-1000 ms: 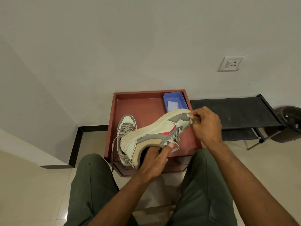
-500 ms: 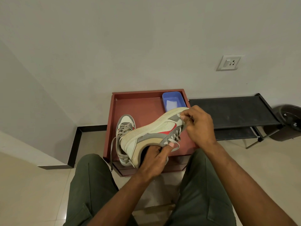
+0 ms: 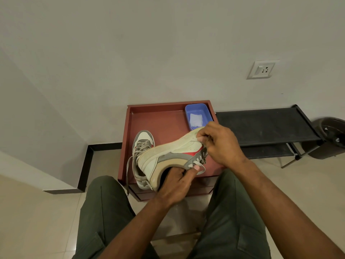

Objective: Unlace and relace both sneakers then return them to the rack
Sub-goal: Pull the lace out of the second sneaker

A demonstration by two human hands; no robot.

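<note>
At frame centre my left hand [image 3: 175,181] grips the tilted sneaker [image 3: 168,156] by its collar over the red tray [image 3: 162,120] while my right hand [image 3: 219,144] pinches its lace near the toe, so I judge I'm working the lacing and must next draw it through an eyelet.

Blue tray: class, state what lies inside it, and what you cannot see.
Inside the blue tray lies a pale folded packet or cloth. The held sneaker and right hand cover its near end, so anything there is hidden.
</note>
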